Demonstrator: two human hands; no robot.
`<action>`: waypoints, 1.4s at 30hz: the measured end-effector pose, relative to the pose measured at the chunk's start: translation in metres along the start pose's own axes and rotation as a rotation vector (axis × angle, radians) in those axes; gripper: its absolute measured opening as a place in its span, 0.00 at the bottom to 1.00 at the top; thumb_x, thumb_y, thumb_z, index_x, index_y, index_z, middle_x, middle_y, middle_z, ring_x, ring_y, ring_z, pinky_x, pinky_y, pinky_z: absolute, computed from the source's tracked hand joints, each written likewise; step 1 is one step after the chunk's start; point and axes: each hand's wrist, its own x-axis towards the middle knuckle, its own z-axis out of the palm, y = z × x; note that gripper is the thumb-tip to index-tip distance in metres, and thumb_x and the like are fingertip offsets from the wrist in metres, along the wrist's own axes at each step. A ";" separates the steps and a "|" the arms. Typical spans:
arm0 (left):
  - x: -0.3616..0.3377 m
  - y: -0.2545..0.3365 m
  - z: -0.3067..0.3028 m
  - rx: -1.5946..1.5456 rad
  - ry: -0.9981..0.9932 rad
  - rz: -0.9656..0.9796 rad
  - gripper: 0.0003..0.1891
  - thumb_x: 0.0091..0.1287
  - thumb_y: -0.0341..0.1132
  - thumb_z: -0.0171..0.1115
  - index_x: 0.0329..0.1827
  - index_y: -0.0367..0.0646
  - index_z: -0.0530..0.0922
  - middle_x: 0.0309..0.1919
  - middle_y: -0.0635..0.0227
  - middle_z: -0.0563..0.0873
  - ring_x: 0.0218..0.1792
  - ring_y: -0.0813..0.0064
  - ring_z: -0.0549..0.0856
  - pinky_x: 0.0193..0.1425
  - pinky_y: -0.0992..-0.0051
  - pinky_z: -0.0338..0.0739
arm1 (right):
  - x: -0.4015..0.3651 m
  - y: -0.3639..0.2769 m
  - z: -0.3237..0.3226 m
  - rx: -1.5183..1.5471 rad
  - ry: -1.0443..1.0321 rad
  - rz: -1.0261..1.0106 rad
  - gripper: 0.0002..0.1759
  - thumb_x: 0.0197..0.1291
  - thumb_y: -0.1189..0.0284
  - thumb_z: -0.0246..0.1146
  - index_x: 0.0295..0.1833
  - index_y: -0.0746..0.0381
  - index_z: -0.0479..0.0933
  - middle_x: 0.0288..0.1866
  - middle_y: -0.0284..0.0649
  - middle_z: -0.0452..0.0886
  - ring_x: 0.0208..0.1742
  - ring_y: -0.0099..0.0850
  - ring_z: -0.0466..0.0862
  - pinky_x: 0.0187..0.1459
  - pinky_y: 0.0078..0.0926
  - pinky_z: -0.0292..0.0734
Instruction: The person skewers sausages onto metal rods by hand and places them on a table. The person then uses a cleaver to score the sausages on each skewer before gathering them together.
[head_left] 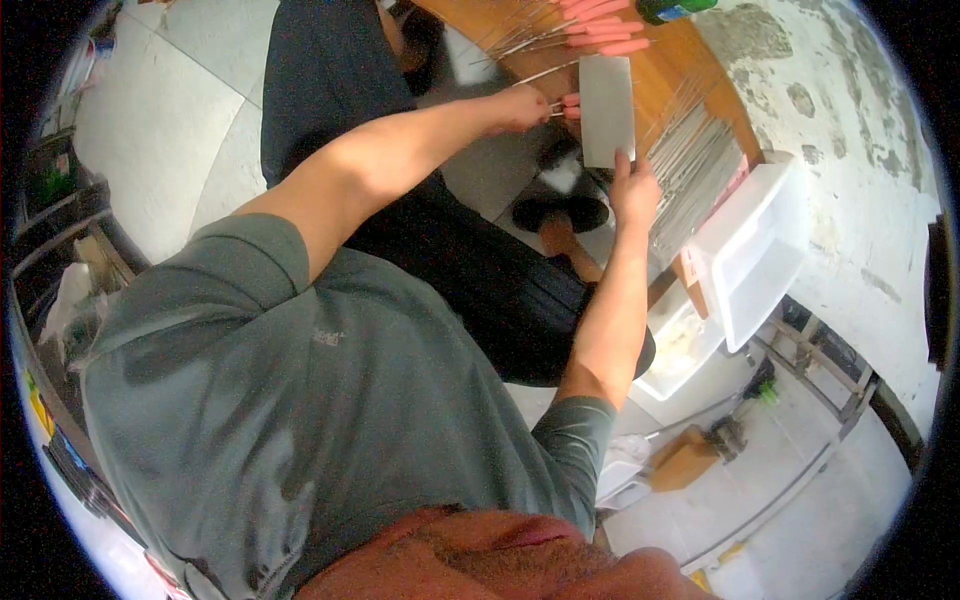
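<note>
My left hand [519,108] is closed round thin metal skewers, whose pink sausage pieces [571,106] show just beyond the fingers. A wide grey rectangular blade [607,112] stands close beside those pieces and partly hides them. Its lower end is gripped by my right hand [634,192], with fingers wrapped round it. More skewered pink sausages [608,38] lie at the far end of the wooden board [715,60]. A dense bundle of bare metal skewers [695,170] rests on the board to the right of my right hand.
A white plastic bin [765,260] stands right of the board, with another white container [684,350] below it. A green object [672,10] is at the top edge. My legs and a dark shoe [560,212] are under the board. A brown box [684,458] sits lower right.
</note>
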 end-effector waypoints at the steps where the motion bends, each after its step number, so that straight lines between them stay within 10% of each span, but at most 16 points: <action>1: 0.000 0.000 0.000 -0.006 -0.002 -0.013 0.16 0.69 0.48 0.56 0.38 0.45 0.85 0.23 0.65 0.84 0.23 0.69 0.81 0.30 0.63 0.78 | 0.000 0.001 0.001 0.017 0.010 -0.007 0.23 0.66 0.55 0.60 0.56 0.61 0.80 0.45 0.60 0.84 0.50 0.59 0.83 0.52 0.50 0.77; 24: 0.000 0.004 0.004 -0.057 0.039 -0.043 0.16 0.66 0.44 0.57 0.36 0.39 0.84 0.30 0.57 0.87 0.30 0.62 0.82 0.39 0.57 0.78 | -0.014 0.013 0.002 -0.040 0.017 -0.080 0.24 0.67 0.56 0.61 0.60 0.61 0.79 0.44 0.59 0.84 0.49 0.58 0.83 0.51 0.49 0.78; 42: -0.003 0.004 -0.006 0.010 -0.041 -0.014 0.19 0.69 0.50 0.56 0.43 0.44 0.84 0.31 0.61 0.86 0.32 0.66 0.83 0.39 0.59 0.79 | -0.014 0.027 -0.003 -0.025 0.006 -0.063 0.24 0.67 0.54 0.61 0.43 0.68 0.80 0.40 0.64 0.82 0.46 0.61 0.82 0.48 0.51 0.76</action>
